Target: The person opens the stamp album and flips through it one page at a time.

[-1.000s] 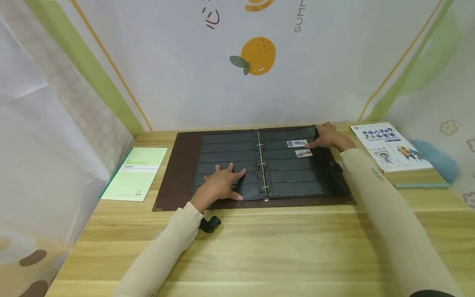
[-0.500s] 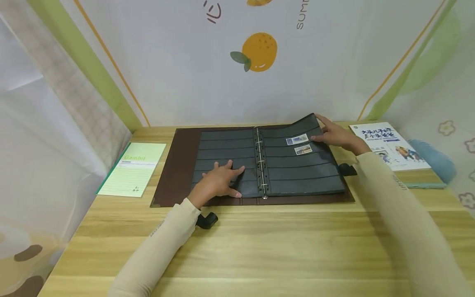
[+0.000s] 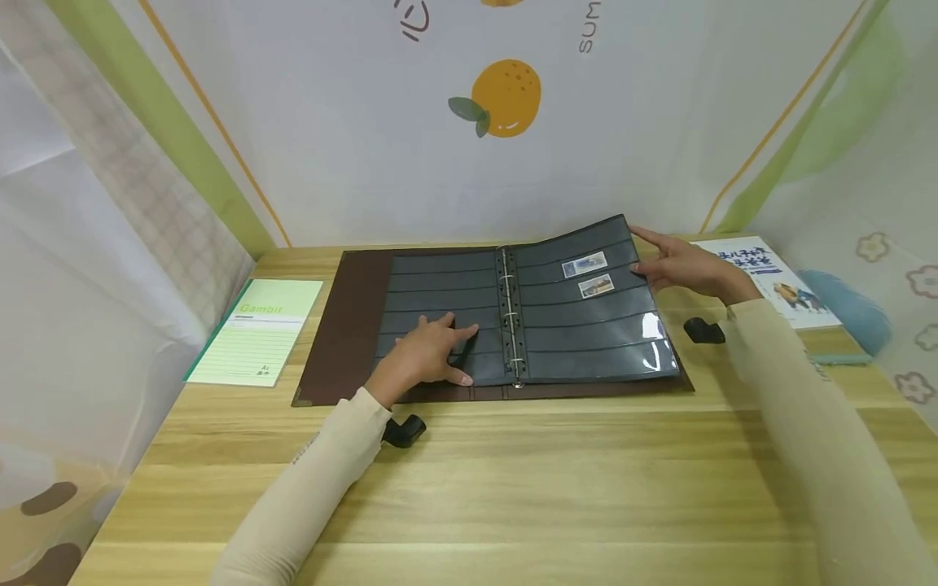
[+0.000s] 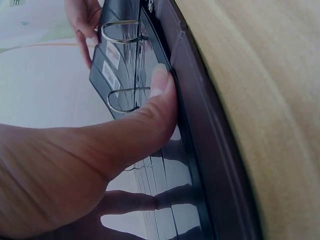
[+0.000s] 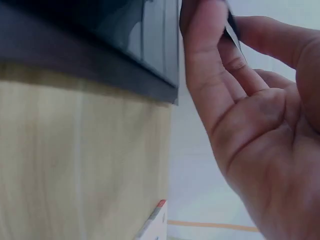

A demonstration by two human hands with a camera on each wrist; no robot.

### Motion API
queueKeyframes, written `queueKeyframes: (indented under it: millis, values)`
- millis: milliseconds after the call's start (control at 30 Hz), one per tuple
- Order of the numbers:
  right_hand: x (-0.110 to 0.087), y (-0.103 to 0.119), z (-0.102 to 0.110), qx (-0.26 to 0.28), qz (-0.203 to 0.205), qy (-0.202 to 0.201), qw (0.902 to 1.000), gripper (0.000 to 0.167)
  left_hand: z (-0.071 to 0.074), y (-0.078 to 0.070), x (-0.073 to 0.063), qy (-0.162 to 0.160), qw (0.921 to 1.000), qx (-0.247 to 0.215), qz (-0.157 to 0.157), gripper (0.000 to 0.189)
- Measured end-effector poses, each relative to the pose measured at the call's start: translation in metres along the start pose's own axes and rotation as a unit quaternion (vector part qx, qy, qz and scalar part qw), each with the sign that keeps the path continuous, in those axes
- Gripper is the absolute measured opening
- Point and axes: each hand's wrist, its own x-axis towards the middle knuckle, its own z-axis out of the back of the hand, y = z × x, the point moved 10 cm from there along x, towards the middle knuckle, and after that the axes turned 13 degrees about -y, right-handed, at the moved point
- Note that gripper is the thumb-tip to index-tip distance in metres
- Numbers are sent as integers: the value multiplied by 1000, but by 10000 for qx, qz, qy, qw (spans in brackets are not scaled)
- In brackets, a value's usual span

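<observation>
A brown ring-binder stamp album [image 3: 333, 350] lies spread on the wooden table, with black pocket pages on both sides of its metal rings [image 4: 120, 32]. My left hand [image 3: 421, 356] rests on the left page [image 3: 443, 281], fingers spread and thumb near its lower edge. At the far side, my right hand [image 3: 685, 264] pinches the outer edge of the right page [image 3: 586, 330] between thumb and fingers. That page slants up toward its far outer corner. Two small stamps, an upper one [image 3: 584, 264] and a lower one [image 3: 596, 286], sit in its upper pockets.
A pale green notebook [image 3: 256, 334] lies left of the album. On the right is a white picture book [image 3: 787, 285], partly behind my right hand, with a blue object [image 3: 843, 305] beside it. A printed cloth [image 3: 366, 163] hangs along the table's back edge.
My right hand has lifted the right page's outer edge and moved slightly right and up with it. The two stamps tilt along with the page. My left hand stays on the left page.
</observation>
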Motion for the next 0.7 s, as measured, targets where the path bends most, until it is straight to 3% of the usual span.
queueKeyframes:
  millis: [367, 533, 700]
  values:
    - [0, 46, 7, 414, 220, -351, 9983, 74, -5, 1, -2, 262, 9996, -107, 82, 91]
    - [2, 71, 11, 195, 244, -628, 9975, 70, -9, 2, -2, 406, 9991, -70, 134, 90]
    - [6, 95, 5, 73, 437, -575, 9974, 70, -10, 3, -3, 457, 9988, -22, 163, 89]
